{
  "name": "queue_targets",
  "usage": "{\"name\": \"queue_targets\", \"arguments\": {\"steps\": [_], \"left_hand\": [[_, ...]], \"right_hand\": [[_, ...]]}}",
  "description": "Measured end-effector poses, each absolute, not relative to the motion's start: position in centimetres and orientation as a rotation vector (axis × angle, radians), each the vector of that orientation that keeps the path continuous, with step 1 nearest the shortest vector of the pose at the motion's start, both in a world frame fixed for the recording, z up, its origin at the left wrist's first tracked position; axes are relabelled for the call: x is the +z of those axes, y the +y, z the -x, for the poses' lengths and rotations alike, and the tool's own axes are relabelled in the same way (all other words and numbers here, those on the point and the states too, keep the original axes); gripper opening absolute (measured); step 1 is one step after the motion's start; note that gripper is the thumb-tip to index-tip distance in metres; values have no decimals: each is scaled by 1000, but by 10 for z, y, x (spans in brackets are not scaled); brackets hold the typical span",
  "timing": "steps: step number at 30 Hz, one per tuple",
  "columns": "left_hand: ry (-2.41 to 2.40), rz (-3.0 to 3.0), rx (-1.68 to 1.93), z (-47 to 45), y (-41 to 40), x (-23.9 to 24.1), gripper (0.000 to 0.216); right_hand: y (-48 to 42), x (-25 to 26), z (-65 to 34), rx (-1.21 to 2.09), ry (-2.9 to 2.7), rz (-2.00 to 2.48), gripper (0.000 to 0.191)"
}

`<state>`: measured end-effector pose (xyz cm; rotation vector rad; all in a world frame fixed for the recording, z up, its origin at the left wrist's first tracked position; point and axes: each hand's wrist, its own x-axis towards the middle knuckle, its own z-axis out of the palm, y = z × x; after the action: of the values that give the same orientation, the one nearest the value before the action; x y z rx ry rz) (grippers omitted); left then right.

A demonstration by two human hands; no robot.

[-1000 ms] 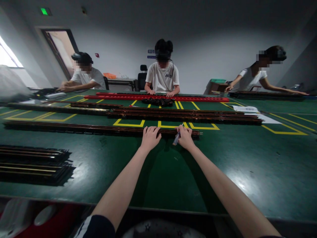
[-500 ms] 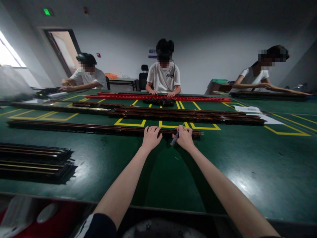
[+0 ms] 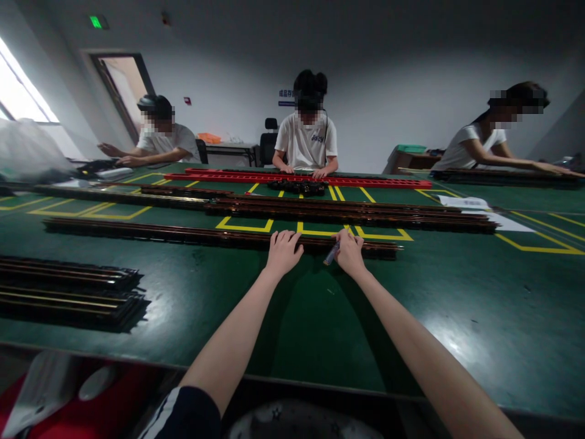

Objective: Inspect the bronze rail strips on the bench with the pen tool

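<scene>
My left hand [image 3: 283, 251] lies palm down with the fingers spread loosely. The fingertips rest on top of the long dark rail [image 3: 183, 234] and grip nothing. My right hand [image 3: 350, 253] sits just beside it, also on the rail. Its fingers are curled around a pen-like tool [image 3: 331, 255], which slants down and to the left between the two hands. I cannot tell whether its lower tip touches the counter [image 3: 411, 317].

The rail runs crosswise in front of me. It stretches far out to the left and ends a short way past my right hand. It lies flat on the green counter, partly across the yellow tape outlines [image 3: 247, 228].

Just behind it, a stack of similar rails [image 3: 347, 213] lies parallel, apart from the one under my hands. Farther back is a long red rack [image 3: 365, 182], with a cluster of small black parts [image 3: 297, 186] in front of it. Near my left, close to the counter's front edge, another pile of dark rails [image 3: 68, 289] lies well apart from my hands. A white sheet [image 3: 461, 201] lies off to the right.

Three other people sit on the far side. One directly opposite [image 3: 307, 137] has both hands at the red rack, one is at the far left [image 3: 162, 140], and one at the far right [image 3: 475, 152] has an arm stretched along more rails.
</scene>
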<state>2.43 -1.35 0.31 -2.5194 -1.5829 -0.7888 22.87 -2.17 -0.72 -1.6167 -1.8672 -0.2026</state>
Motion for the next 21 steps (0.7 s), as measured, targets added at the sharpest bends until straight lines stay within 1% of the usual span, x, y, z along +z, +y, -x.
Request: {"name": "queue_targets", "arguments": {"steps": [5, 17, 21], "left_hand": [[-1580, 2483, -806, -25, -12, 0, 39], [-1591, 2498, -786, -24, -11, -1, 41], [-1593, 2483, -786, -24, -11, -1, 42]], "right_hand": [[-23, -7, -231, -142, -1934, 1510, 30], [-24, -6, -222, -237, -1960, 1618, 16], [-25, -5, -219, -264, -1957, 1622, 16]]}}
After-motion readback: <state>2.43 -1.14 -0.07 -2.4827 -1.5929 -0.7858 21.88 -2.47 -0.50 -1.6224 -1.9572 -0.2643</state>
